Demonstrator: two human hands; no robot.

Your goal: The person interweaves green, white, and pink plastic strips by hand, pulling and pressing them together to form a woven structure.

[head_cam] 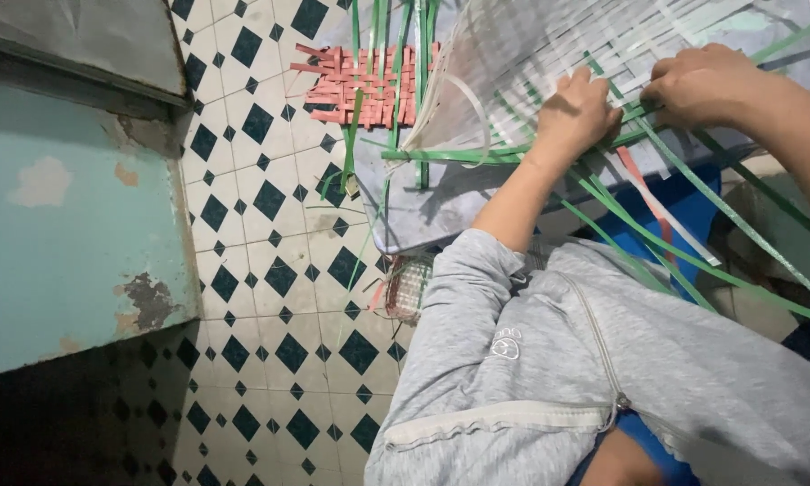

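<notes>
Weaving white-and-green strap panel (549, 54) lying on grey sheet (441, 207) over my lap | left hand (578, 110) clenched, pressing green strips (477, 155) | right hand (700, 85) curled on weave, grip unclear | most woven; loose strap ends left | pink mat (351, 85) beyond.

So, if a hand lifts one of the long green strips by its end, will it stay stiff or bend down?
It would probably bend: the green strips are long, thin and flat, and they already curve over the edge of the woven mat. Each likely weighs little and looks smooth, perhaps slippery. The left hand and right hand press them flat.
</notes>
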